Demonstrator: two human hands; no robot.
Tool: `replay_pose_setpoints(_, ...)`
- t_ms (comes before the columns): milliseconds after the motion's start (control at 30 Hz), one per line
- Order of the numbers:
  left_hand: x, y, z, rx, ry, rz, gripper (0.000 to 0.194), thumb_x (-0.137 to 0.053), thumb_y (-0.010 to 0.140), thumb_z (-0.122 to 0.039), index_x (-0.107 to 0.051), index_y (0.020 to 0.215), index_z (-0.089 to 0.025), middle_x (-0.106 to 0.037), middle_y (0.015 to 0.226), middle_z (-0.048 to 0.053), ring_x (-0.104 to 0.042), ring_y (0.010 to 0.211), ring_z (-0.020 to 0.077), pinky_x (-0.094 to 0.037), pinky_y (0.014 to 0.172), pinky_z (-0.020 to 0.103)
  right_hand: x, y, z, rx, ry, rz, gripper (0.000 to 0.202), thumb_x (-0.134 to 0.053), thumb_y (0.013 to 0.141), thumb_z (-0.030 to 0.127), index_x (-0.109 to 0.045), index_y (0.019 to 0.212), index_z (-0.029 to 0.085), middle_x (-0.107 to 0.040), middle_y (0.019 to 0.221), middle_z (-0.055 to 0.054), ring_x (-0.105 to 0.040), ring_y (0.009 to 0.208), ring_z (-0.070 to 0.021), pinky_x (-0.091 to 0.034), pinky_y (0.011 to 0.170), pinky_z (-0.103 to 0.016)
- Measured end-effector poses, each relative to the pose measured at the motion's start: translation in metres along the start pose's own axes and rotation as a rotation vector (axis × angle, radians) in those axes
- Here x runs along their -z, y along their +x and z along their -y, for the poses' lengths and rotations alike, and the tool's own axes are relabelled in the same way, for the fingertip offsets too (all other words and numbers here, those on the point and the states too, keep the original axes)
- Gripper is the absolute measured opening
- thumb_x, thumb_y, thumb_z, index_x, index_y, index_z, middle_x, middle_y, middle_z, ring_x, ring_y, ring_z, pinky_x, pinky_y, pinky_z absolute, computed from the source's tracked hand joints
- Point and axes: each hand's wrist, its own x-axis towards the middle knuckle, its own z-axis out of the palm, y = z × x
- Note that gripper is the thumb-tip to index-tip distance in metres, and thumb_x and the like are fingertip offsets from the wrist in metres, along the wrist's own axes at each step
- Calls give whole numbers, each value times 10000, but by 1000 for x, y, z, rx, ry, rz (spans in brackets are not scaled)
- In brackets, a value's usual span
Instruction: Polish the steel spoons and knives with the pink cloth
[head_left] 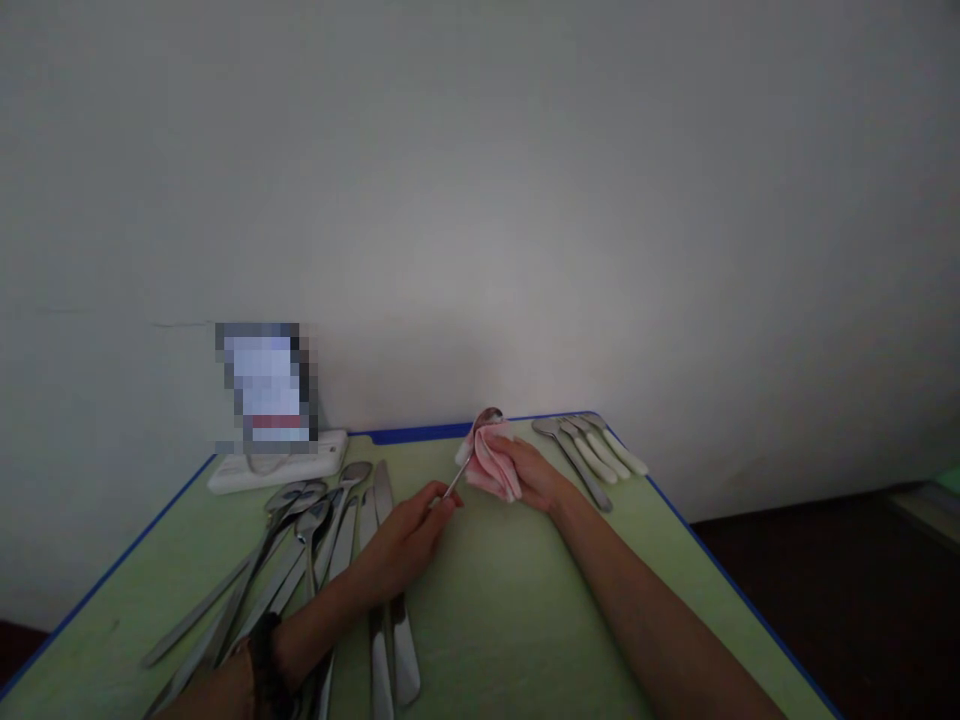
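Observation:
My left hand (418, 525) is closed on the handle end of a metal spoon (490, 414), which slants up and to the right. In my right hand (532, 470) is a folded pink cloth (493, 462), pressed around the spoon just below its bowl. The bowl's tip shows above the cloth. Below my left forearm, several loose spoons (311, 520) and table knives (405, 650) lie in a spread pile, partly hidden by the arm. Right of my right hand, a metal spoon (574, 465) rests beside several white-handled forks (600, 450) in a row.
A pale green table (510, 620) with a blue edge stands against a grey wall (525, 200). At the back left, a blurred-out upright screen (266, 385) leans above a white box-like object (315, 460). Dark floor (810, 570) shows to the right.

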Motion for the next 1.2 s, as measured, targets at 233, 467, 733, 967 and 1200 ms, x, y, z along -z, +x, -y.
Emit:
replay_pose_setpoints(233, 0, -2, -4, -30, 62, 97, 371, -279, 914, -434, -534, 904, -165, -368, 462, -86, -377, 426, 105, -314, 458, 209, 2, 6, -4, 105, 32, -76, 205, -688, 722, 330, -650, 787, 140, -683, 723, -37, -612, 644, -131, -482, 641, -241)
replay_pose_setpoints(467, 0, -3, -1, -73, 52, 100, 343, -279, 919, -416, -512, 963, -167, -385, 501, -80, -400, 461, 109, -318, 467, 205, 4, 9, -6, 115, 94, -66, 134, -651, 618, 147, -640, 751, 149, -672, 687, -16, -599, 622, -131, -480, 648, -250)
replay_pose_setpoints(733, 1, -4, -3, -85, 180, 113, 281, -294, 915, -351, -513, 964, -183, -406, 524, -72, -422, 483, 117, -325, 492, 213, 4, 7, -6, 90, 16, -109, 205, -550, 535, 67, -638, 708, 132, -673, 651, -13, -603, 582, -126, -473, 602, -233)
replay_pose_setpoints(967, 0, -3, -4, -95, 171, 107, 285, -296, 915, -360, -514, 951, -181, -401, 515, -73, -416, 468, 117, -326, 491, 216, 0, 7, -4, 117, 51, -51, 156, -644, 639, 162, -649, 794, 148, -692, 734, -46, -612, 650, -155, -479, 576, -256)
replay_pose_setpoints(1200, 0, -3, -3, -122, 218, 96, 310, -324, 909, -368, -536, 1030, -177, -435, 554, -56, -440, 508, 126, -339, 510, 220, 2, 14, -8, 264, 86, -199, 269, -718, 686, 370, -623, 831, 164, -686, 769, -51, -612, 644, -161, -484, 537, -273)
